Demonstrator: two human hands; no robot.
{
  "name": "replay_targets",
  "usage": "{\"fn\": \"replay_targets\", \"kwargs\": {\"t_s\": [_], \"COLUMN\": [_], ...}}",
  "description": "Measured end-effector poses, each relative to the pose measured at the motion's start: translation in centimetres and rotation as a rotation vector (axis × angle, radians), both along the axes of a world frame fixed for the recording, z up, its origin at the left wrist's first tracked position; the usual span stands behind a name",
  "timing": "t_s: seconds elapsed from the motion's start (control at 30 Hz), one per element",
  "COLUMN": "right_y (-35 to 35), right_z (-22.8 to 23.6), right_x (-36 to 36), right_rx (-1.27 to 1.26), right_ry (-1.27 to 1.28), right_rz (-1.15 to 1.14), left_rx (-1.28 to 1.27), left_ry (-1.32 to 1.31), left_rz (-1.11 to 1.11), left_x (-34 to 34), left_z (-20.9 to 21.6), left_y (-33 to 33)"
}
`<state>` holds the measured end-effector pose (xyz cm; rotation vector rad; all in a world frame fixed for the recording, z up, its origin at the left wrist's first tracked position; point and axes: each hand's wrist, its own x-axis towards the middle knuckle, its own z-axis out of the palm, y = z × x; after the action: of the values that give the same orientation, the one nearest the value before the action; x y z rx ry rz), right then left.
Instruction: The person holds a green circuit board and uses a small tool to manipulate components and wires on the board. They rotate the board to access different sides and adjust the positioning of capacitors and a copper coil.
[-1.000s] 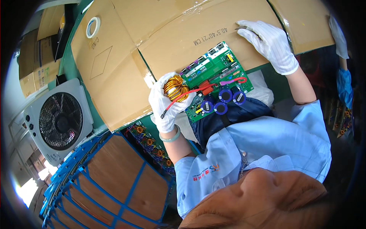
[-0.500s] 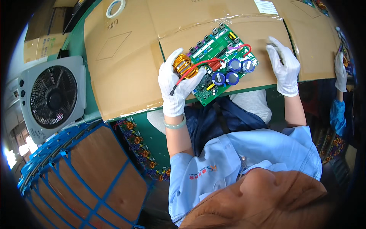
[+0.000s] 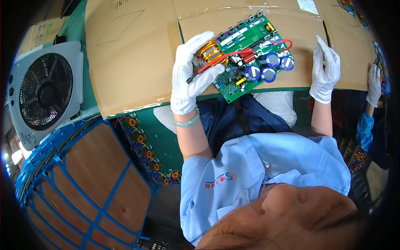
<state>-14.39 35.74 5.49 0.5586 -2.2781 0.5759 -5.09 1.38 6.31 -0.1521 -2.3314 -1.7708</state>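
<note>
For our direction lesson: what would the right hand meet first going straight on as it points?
The right hand would likely meet the brown cardboard toward the white label, or pass above it; depth is unclear.

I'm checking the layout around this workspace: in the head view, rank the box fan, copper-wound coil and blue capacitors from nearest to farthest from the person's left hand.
1. Copper-wound coil: between the left hand's thumb and fingers.
2. Blue capacitors: to that hand's right, on the green circuit board.
3. Box fan: well off to the hand's left.
</note>
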Motion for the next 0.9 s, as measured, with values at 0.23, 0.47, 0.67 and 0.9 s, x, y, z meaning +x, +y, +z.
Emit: {"fn": "replay_targets", "kwargs": {"t_s": [0.23, 0.47, 0.67, 0.9], "right_y": [0.3, 0.2, 0.9, 1.1], "right_z": [-0.5, -1.3, -2.2, -2.4], "right_x": [-1.0, -1.3, -1.8, -1.9], "right_rx": [0.073, 0.08, 0.096, 0.1], "right_ry": [-0.14, -0.183, -0.224, -0.257], "right_rz": [0.12, 0.143, 0.169, 0.181], "left_rx": [-0.052, 0.002, 0.507, 0.874], "left_ry": [0.087, 0.052, 0.047, 0.18], "left_rz": [0.025, 0.221, 0.415, 0.421], "left_x": [-0.3, -0.6, -0.4, 0.3], "left_z": [-0.7, -1.2, -1.7, -2.3], "left_y": [-0.6, 0.0, -0.3, -2.5]}}
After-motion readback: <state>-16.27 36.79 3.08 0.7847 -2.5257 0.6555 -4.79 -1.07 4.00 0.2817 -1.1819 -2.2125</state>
